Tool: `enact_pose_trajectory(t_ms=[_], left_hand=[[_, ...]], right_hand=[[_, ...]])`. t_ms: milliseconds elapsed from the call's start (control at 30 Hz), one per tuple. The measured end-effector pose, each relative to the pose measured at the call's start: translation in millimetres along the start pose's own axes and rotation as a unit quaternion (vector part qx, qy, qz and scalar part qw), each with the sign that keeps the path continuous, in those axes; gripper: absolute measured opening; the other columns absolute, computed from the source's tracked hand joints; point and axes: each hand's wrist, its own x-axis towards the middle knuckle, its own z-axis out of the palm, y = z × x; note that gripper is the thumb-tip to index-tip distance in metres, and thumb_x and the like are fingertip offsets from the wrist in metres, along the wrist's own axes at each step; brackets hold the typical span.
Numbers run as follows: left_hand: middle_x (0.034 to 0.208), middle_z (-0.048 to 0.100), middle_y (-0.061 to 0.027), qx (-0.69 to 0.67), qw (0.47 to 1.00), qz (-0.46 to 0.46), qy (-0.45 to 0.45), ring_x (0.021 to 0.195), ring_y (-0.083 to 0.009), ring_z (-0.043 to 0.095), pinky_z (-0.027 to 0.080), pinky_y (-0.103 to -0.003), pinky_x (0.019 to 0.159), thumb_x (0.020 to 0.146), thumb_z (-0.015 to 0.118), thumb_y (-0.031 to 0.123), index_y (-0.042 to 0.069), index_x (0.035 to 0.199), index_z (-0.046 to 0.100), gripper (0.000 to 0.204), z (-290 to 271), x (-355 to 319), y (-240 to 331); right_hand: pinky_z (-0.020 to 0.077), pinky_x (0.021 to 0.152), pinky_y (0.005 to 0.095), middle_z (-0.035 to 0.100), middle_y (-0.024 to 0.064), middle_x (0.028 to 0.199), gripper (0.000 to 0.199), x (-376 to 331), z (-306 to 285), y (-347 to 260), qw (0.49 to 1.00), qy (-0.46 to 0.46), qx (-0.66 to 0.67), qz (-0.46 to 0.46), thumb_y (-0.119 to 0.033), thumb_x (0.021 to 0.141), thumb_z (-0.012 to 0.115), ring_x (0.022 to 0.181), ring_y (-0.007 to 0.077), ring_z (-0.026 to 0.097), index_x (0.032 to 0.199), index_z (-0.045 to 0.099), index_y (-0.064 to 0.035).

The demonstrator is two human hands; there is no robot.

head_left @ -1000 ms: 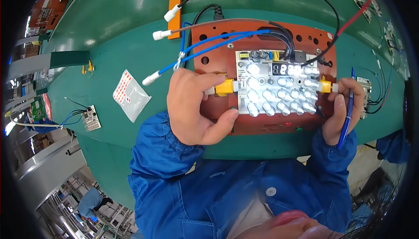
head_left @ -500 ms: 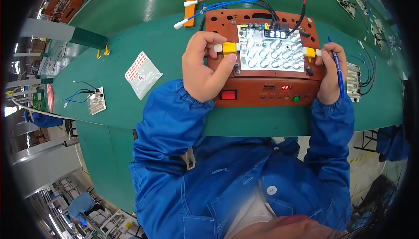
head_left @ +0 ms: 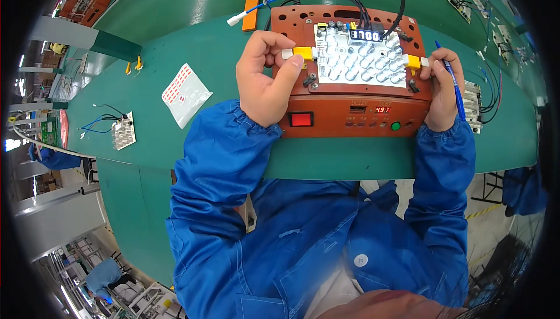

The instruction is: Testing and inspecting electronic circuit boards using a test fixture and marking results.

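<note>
A white circuit board (head_left: 361, 62) with rows of clear round lenses and a lit digit display (head_left: 366, 36) lies on top of a reddish-brown test box (head_left: 350, 100). At its left edge, my left hand (head_left: 263, 83) grips a yellow and white plug (head_left: 302, 54) between thumb and fingers. My right hand (head_left: 441, 94) is closed at the opposite edge, its fingertips against another yellow and white plug (head_left: 413, 62). A blue pen (head_left: 454, 83) is held in that same hand, pointing down along the palm. Some right fingers are partly hidden.
Wires with white terminals (head_left: 238, 18) run from the board past an orange strip (head_left: 251, 10). On the green table (head_left: 233, 144) are a plastic bag with red labels (head_left: 186, 96) and a wired board (head_left: 123, 132). More wired boards (head_left: 472, 100) lie right of the box.
The digits on the board's display have changed, and the box's red switch glows brighter. Both hands keep their places at the plugs; the whole view has shifted slightly.
</note>
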Motion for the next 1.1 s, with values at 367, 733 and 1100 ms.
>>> enact_pose_trajectory(t_ms=[367, 733, 1100], left_hand=[[0.086, 0.057, 0.0005, -0.003, 1.0, -0.013, -0.002, 0.074, -0.0033, 0.046, 0.04, -0.02, 0.066, 0.087, 0.067, 0.001, 0.0, 0.102, 0.058, 0.018, -0.5, -1.6, 1.1], [0.082, 0.056, 0.0019, -0.004, 1.0, -0.018, -0.001, 0.073, -0.0031, 0.047, 0.04, -0.02, 0.064, 0.088, 0.066, 0.001, 0.001, 0.103, 0.058, 0.017, 1.1, -1.1, 4.5], [0.082, 0.055, 0.0022, -0.002, 1.0, -0.026, -0.002, 0.073, -0.0024, 0.048, 0.039, -0.019, 0.063, 0.088, 0.067, 0.001, 0.001, 0.102, 0.058, 0.017, 1.2, -0.2, 4.3]], right_hand=[[0.0439, 0.085, 0.0265, 0.058, 0.0047, 0.081, 0.02, -1.6, -1.0, -0.1, 1.0, 0.007, 0.01, 0.008, -0.011, 0.097, 0.055, 0.081, 0.0119, 0.054, 0.114, 0.056, 0.0002], [0.0443, 0.085, 0.0276, 0.059, 0.0051, 0.081, 0.019, -2.0, -0.6, -0.7, 1.0, 0.002, 0.007, 0.007, -0.01, 0.097, 0.055, 0.082, 0.0127, 0.055, 0.113, 0.057, -0.0004], [0.0444, 0.085, 0.0276, 0.059, 0.0051, 0.081, 0.019, -0.8, -0.5, -1.7, 1.0, -0.003, 0.012, 0.01, -0.011, 0.098, 0.054, 0.082, 0.0128, 0.054, 0.114, 0.056, -0.0003]])
